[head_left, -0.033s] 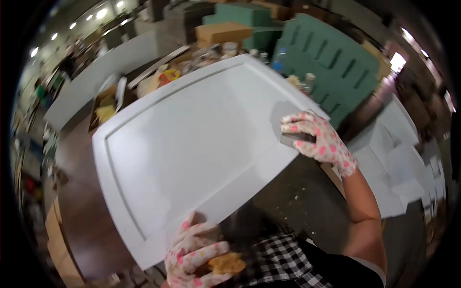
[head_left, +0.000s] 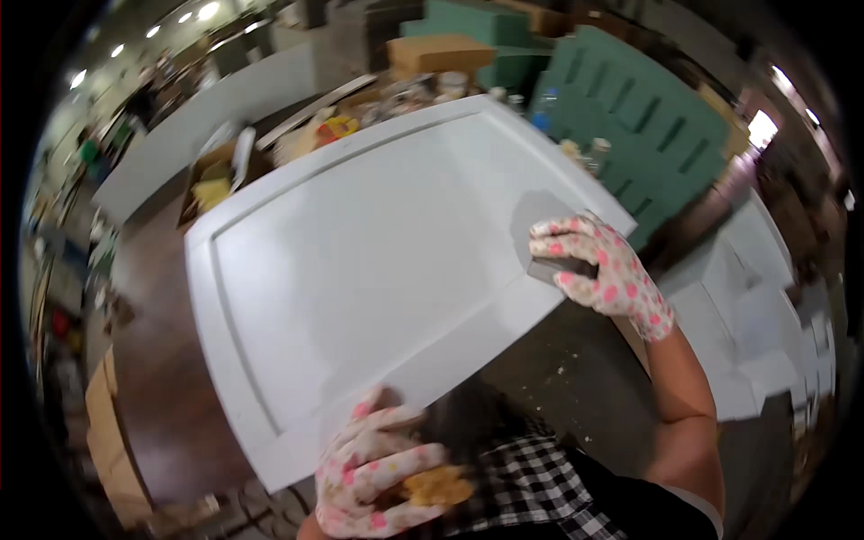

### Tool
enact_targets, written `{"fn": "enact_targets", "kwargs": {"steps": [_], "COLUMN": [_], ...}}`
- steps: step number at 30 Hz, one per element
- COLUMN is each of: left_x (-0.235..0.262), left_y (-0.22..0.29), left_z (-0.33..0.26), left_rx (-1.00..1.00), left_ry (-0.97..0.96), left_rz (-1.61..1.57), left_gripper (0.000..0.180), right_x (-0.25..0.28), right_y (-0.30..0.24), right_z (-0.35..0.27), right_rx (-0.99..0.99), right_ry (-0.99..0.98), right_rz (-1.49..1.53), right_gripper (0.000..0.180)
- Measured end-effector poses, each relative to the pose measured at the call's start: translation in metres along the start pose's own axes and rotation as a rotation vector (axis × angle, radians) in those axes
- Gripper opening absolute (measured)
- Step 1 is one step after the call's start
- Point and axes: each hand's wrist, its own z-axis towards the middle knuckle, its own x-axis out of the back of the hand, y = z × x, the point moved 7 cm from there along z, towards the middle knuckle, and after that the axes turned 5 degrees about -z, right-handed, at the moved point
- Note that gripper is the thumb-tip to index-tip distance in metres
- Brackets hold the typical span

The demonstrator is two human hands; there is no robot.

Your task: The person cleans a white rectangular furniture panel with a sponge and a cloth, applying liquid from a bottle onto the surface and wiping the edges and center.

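Note:
A large white panel point(head_left: 360, 261) with a recessed middle lies tilted in front of me. My right hand point(head_left: 598, 270), in a white glove with pink dots, presses a grey sanding block point(head_left: 558, 268) against the panel's right edge. My left hand point(head_left: 373, 468), in the same kind of glove, grips the panel's near edge. A yellow spongy piece point(head_left: 436, 486) sits under its fingers. A checked shirt point(head_left: 531, 490) shows below.
Green slotted panels point(head_left: 648, 135) stand at the back right, with a cardboard box point(head_left: 441, 52) and several bottles behind the white panel. More white panels point(head_left: 765, 297) lie to the right. A brown floor point(head_left: 153, 360) and boxes are on the left.

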Motion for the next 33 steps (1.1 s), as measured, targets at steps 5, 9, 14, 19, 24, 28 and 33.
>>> {"fn": "enact_targets", "kwargs": {"steps": [5, 9, 14, 19, 24, 28, 33], "left_x": [0.002, 0.012, 0.020, 0.014, 0.014, 0.017, 0.017], "left_y": [0.012, 0.023, 0.029, 0.019, 0.017, 0.016, 0.018], "left_z": [-0.004, -0.023, -0.045, -0.052, -0.056, -0.056, -0.047], "left_rx": [-0.058, -0.072, -0.098, -0.098, 0.020, -0.127, -0.129], "left_ry": [-0.140, -0.012, 0.069, 0.074, -0.022, 0.033, 0.050], "left_rz": [0.079, 0.060, 0.219, 0.243, 0.220, 0.167, 0.130], "left_gripper": [0.048, 0.044, 0.049, 0.048, 0.047, 0.045, 0.046], "right_x": [-0.047, -0.067, -0.083, -0.106, -0.114, -0.118, -0.145], "right_y": [-0.105, -0.164, -0.222, -0.271, -0.298, -0.310, -0.274], "right_z": [0.058, 0.097, 0.136, 0.133, 0.134, 0.149, 0.247], "right_rx": [0.329, 0.494, 0.608, 0.870, 1.007, 1.043, 1.001], "right_ry": [-0.119, -0.248, -0.264, -0.354, -0.435, -0.453, -0.093], "right_rz": [0.318, 0.443, 0.544, 0.419, 0.512, 0.492, 0.269], "right_gripper": [0.041, 0.047, 0.042, 0.039, 0.036, 0.030, 0.030]}}
